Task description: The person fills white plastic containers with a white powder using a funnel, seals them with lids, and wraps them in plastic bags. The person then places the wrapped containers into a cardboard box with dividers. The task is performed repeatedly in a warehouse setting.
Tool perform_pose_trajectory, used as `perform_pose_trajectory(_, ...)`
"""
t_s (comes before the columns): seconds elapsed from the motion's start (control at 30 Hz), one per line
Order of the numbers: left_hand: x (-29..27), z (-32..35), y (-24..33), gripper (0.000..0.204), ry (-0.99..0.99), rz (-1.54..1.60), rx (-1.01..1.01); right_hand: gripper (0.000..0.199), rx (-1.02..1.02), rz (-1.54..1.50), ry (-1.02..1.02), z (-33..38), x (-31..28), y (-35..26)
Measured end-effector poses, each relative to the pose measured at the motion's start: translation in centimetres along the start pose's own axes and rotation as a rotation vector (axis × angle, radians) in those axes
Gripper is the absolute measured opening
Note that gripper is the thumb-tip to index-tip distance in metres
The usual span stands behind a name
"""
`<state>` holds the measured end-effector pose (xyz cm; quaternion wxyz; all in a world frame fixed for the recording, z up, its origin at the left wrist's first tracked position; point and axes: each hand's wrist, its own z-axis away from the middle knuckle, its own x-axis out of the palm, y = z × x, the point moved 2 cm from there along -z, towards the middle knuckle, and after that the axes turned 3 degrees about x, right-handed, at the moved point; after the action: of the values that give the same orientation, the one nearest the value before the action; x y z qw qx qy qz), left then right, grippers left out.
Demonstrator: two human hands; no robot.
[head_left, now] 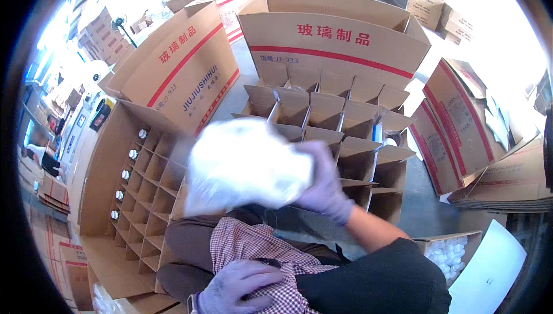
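Note:
My right hand [326,180], in a pale purple glove, grips a white crumpled wrapped bundle [242,164] that is blurred by motion. The bundle hangs over the near edge of an open cardboard box with divider cells [322,112]. My left hand [239,286], also gloved, rests flat on a red-and-white checked cloth [253,245] on my lap. What the white wrapping holds is hidden.
A second divided cardboard box [144,199] lies at my left, with several round white caps along its left column. Flat folded cartons [461,124] lean at the right. A small box of white round items [449,253] sits at lower right. Stacked cartons stand behind.

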<state>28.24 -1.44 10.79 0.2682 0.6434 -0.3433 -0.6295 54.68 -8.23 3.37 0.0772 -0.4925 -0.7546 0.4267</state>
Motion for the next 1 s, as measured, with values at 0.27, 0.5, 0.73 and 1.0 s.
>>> perform_pose_trajectory(0.27, -1.3, 19.8, -6.8, 0.028, 0.766, -0.257, -0.705, 0.072, 0.253, 0.729, 0.322, -1.0, -19.6, 10.6)
perform_pose_trajectory(0.5, 1.3, 29.5, -2.0, 0.024, 1.177, -0.176, -0.9, 0.074, 0.434, 0.841, -0.134, -3.2, -14.3, 28.3)
perform_pose_trajectory(0.73, 3.6, 39.8, 5.5, 0.029, 1.541, -0.42, -1.214, 0.053, 0.408, 0.909, -0.418, -3.3, -10.8, 37.7)
perform_pose_trajectory(1.0, 22.8, 58.3, 5.5, 0.044, 1.829, -0.51, -1.879, 0.033, 0.321, 1.023, -0.52, -6.7, -6.1, 32.7)
